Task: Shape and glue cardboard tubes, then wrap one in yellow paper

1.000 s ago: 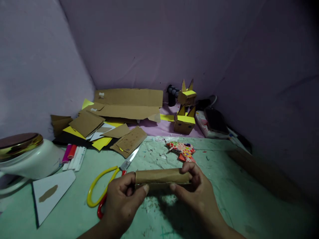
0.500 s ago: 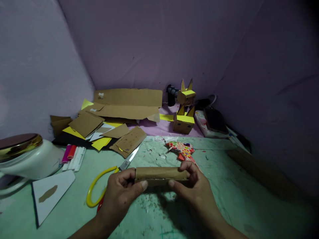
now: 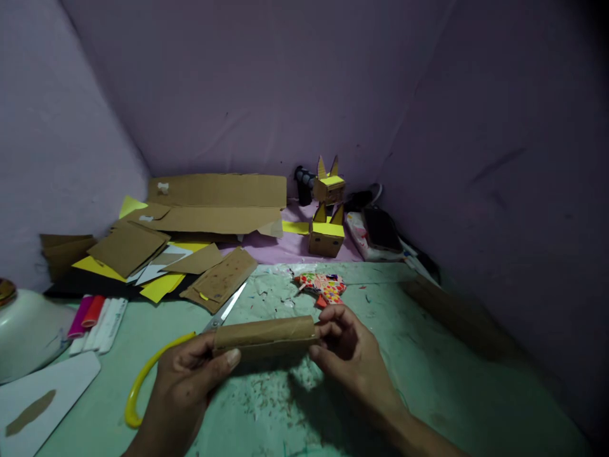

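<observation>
A folded strip of brown cardboard point(image 3: 266, 337) is held level above the green table. My left hand point(image 3: 193, 374) grips its left end, thumb in front and fingers behind. At the right end, my right hand point(image 3: 349, 355) has its thumb and a finger at the edge, while its forefinger is lifted and curled. Behind and beneath my left hand lie scissors with a yellow handle point(image 3: 140, 381), partly hidden. Just beyond the strip rests a flower-patterned piece point(image 3: 323, 287).
Cardboard sheets point(image 3: 219, 219) and yellow paper pile up at the back left. Markers point(image 3: 102, 324) and a white cut piece point(image 3: 47, 400) lie at the left. Two eared cardboard boxes point(image 3: 326, 240) stand at the back. A dark flat object point(image 3: 382, 230) lies right of them.
The view has swung to the right. The strip has tilted slightly, its right end higher, and my right hand's grip has loosened and shifted toward the strip's end.
</observation>
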`<action>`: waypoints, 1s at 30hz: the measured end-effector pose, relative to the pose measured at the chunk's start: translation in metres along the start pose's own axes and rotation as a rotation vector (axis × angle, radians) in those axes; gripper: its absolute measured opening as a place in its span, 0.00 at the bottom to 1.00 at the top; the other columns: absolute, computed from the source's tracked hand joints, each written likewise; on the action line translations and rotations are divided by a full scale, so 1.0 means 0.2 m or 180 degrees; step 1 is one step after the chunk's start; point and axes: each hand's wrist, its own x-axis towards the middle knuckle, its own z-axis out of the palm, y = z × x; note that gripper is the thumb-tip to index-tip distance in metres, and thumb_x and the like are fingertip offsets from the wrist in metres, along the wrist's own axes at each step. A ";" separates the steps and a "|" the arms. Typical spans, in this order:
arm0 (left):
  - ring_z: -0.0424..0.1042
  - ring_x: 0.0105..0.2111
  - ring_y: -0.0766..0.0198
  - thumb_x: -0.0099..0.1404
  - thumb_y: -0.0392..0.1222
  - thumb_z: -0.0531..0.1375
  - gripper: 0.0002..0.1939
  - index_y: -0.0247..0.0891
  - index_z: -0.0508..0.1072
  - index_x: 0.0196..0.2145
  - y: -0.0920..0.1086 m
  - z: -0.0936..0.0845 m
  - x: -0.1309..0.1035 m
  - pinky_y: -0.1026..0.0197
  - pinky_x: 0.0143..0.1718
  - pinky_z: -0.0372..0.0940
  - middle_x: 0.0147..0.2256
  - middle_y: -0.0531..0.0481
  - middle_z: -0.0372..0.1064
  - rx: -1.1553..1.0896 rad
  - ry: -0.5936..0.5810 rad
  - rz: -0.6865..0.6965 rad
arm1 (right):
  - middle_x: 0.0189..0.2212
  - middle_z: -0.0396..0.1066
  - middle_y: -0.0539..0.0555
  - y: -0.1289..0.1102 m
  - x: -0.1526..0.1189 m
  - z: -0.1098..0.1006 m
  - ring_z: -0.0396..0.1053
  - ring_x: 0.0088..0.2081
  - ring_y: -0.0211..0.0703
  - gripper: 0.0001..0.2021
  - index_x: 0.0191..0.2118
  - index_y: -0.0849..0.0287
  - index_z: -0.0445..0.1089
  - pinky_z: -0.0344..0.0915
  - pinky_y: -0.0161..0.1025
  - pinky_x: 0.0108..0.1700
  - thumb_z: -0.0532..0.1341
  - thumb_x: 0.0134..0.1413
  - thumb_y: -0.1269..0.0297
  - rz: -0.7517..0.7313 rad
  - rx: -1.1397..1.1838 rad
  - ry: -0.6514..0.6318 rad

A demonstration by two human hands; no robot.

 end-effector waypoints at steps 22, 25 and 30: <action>0.74 0.31 0.57 0.50 0.45 0.70 0.15 0.40 0.82 0.37 -0.01 -0.04 0.01 0.61 0.32 0.69 0.29 0.47 0.78 -0.0075 -0.0278 0.0077 | 0.23 0.73 0.42 -0.08 0.00 0.01 0.64 0.25 0.33 0.22 0.34 0.55 0.61 0.58 0.32 0.30 0.67 0.29 0.76 0.0330 0.0537 -0.0110; 0.74 0.32 0.55 0.49 0.44 0.70 0.15 0.39 0.82 0.36 -0.01 -0.03 0.00 0.59 0.33 0.70 0.29 0.47 0.77 -0.0117 -0.0312 0.0036 | 0.22 0.72 0.41 -0.08 0.00 0.01 0.65 0.24 0.32 0.22 0.33 0.55 0.61 0.58 0.32 0.29 0.67 0.29 0.77 0.0357 0.0584 -0.0139; 0.73 0.29 0.58 0.50 0.43 0.69 0.13 0.39 0.82 0.36 -0.01 -0.04 0.00 0.61 0.30 0.69 0.27 0.48 0.76 0.0089 -0.0309 0.0107 | 0.21 0.72 0.40 -0.07 0.00 0.02 0.65 0.24 0.32 0.20 0.32 0.54 0.60 0.59 0.32 0.30 0.66 0.30 0.76 0.0288 0.0629 -0.0108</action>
